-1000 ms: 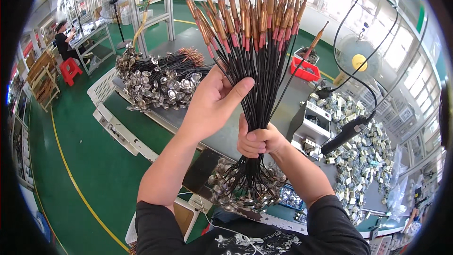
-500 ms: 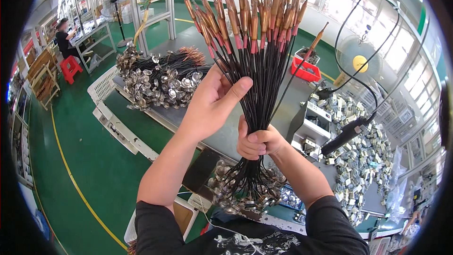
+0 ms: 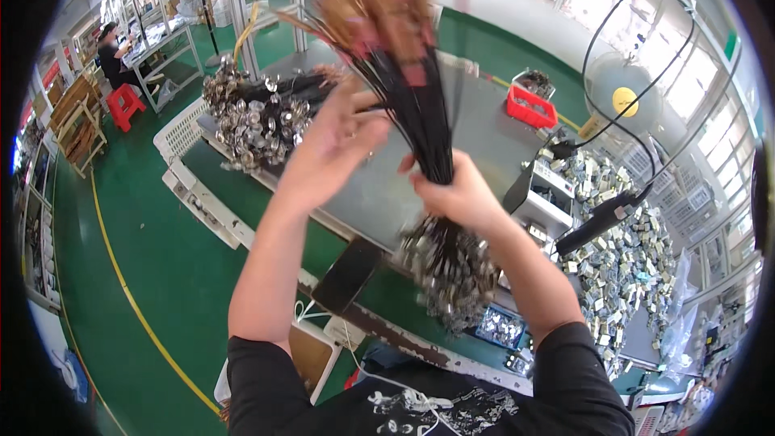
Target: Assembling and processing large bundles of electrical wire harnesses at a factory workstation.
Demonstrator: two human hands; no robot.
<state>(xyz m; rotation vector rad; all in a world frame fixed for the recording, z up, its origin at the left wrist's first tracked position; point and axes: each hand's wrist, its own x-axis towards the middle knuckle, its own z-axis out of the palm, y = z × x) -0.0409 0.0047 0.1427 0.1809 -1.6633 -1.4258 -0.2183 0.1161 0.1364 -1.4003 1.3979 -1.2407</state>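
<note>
My right hand (image 3: 460, 194) is closed round the middle of a bundle of black wires (image 3: 420, 117). Their brown and pink tips point up and to the left, blurred by motion. Round metal caps (image 3: 452, 274) hang in a cluster below that hand, over the table's near edge. Just left of the bundle, my left hand (image 3: 331, 145) is raised with its fingers apart and slightly blurred; nothing shows in it. Beyond it, a heap of similar capped wires (image 3: 258, 125) lies on the grey table (image 3: 375, 182), its caps toward the left.
A dark-sided box device (image 3: 542, 190) stands on the right beside a black handheld tool (image 3: 597, 222) with a cable. Many small grey-white parts (image 3: 622, 274) cover the right side. A red basket (image 3: 531, 106) sits farther back. A dark flat rectangle (image 3: 347, 274) lies at the near edge.
The bundle has tilted and swung left at its top, with its caps shifting right. My right hand has risen slightly. My left hand has moved left, away from the wires.
</note>
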